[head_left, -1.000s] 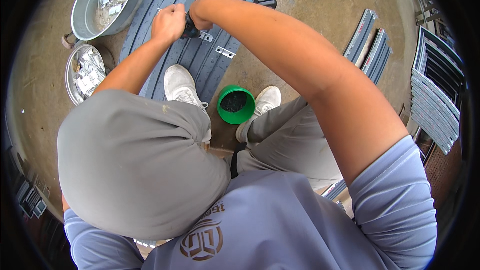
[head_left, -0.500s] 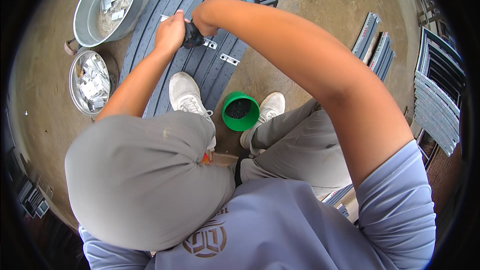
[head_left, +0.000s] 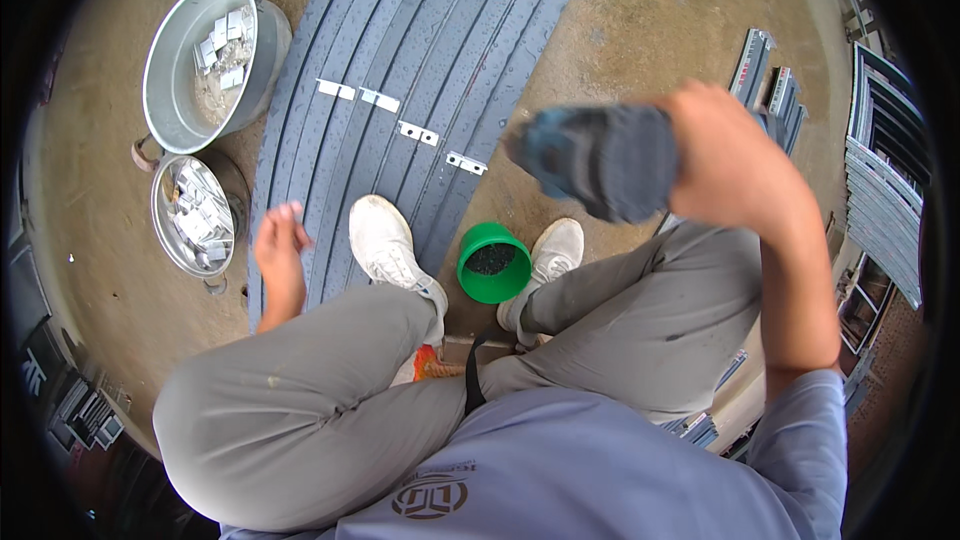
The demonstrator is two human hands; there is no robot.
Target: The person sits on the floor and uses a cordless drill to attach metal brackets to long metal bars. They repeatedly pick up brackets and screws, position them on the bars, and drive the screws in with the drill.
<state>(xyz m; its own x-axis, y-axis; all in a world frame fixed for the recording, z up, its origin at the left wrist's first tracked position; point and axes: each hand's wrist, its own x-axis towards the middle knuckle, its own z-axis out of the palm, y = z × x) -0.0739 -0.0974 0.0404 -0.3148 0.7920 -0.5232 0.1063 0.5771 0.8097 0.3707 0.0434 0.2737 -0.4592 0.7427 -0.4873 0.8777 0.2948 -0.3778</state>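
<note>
My right hand [head_left: 725,160] is closed around a blue and black cordless drill [head_left: 600,162], raised to the right of the grey metal strips and smeared by motion. My left hand [head_left: 282,245] hovers by the strips' left edge, fingers loosely bent and apart, nothing visible in them. Across the long, wet grey metal strips [head_left: 440,30] lies a slanting row of small silver brackets, from a plain one [head_left: 336,89] at the left to one with holes [head_left: 466,163] at the right. Between my shoes stands a green tub [head_left: 497,290] holding small dark pieces.
At the left stand a large metal pot [head_left: 270,55] and a smaller round metal pan [head_left: 163,230], both containing silver metal pieces. Bundled metal profiles [head_left: 750,65] lie at the right, with stacked curved frames [head_left: 885,200] beyond. My shoes [head_left: 383,240] flank the green tub.
The drill has come off the brackets and swung right and nearer in my right hand. My left hand has let go of the bracket area and drawn back toward my knee.
</note>
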